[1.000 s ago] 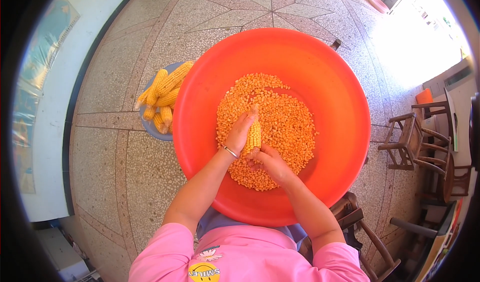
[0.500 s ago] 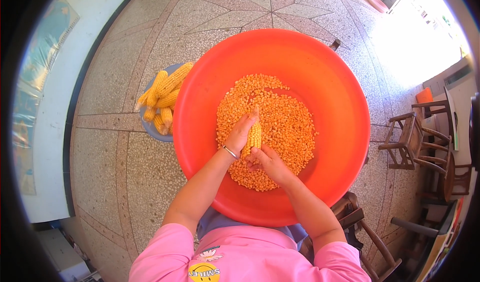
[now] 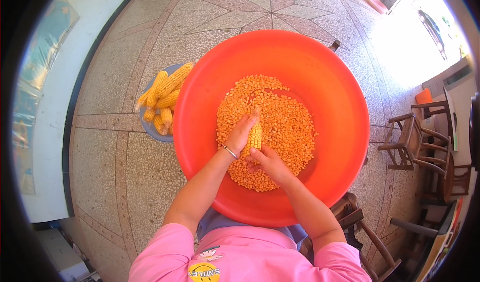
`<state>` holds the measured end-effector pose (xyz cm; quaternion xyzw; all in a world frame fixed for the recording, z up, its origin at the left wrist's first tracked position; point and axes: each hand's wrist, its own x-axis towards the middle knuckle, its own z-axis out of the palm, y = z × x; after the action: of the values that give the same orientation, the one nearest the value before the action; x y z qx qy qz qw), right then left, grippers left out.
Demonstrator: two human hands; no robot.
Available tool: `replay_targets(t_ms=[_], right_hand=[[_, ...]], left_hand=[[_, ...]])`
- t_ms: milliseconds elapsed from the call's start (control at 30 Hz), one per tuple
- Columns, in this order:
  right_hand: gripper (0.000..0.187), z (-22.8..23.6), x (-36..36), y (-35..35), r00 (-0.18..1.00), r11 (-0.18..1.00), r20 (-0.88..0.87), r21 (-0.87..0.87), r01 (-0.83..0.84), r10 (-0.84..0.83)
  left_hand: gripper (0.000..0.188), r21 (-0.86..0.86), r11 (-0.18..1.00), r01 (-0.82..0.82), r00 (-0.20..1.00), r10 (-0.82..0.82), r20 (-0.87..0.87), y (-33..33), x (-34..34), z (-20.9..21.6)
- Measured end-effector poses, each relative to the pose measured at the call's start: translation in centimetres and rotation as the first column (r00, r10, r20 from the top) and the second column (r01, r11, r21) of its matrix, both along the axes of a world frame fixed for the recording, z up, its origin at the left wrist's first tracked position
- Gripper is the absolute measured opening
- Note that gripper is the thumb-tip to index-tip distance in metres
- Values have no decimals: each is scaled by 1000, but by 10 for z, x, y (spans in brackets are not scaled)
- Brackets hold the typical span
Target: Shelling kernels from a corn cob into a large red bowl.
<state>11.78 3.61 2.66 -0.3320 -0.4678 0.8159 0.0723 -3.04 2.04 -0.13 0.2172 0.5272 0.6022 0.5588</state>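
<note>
A large orange basin (image 3: 320, 72) sits on my lap and holds a heap of loose corn kernels (image 3: 285, 117). Over the kernels I hold one yellow corn cob (image 3: 255, 136) upright between both hands. My left hand (image 3: 241, 133) wraps its left side, with a thin bracelet on the wrist. My right hand (image 3: 270, 163) grips the cob's lower end from the right, thumb pressed against it.
A blue dish (image 3: 150, 129) with several whole corn cobs (image 3: 162, 94) lies on the terrazzo floor left of the basin. Wooden chairs (image 3: 415, 142) stand at the right. A wooden stool (image 3: 360, 222) shows under the basin. A white wall runs along the left.
</note>
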Motion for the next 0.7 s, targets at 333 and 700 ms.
replay_targets(t_ms=[333,700], right_hand=[[29,-16,5,7,993,997,-110,-60,-38,31],[44,-11,2,-2,994,992,96,118,34,-45]], left_hand=[[31,-69,998,-13,969,29,245,-1,-3,8],[38,-49,999,8,983,-17,-183,-1,8,6]])
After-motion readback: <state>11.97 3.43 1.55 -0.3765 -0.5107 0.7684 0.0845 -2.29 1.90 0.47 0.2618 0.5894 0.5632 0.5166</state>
